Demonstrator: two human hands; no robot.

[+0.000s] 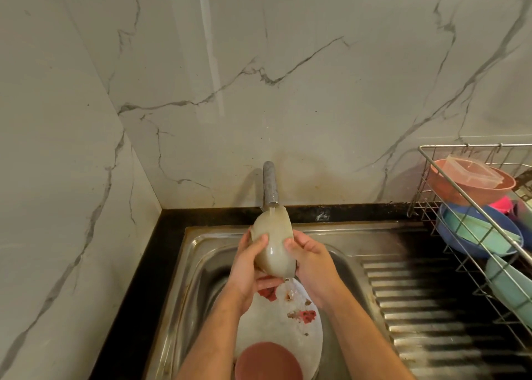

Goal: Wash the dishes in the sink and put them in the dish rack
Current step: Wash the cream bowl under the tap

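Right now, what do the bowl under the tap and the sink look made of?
Bowl: looks like translucent, cloudy plastic; the water shows through its wall, though frosted glass can't be ruled out. Sink: stainless steel, with a dull metallic sheen, a ribbed drainboard and stains.

We hold a pale translucent bowl tilted on its side under the tap, water running off it. Below, in the steel sink, lies a white plate with red food scraps, a brown bowl on its near edge. The wire rack at right holds pink, blue and teal bowls.
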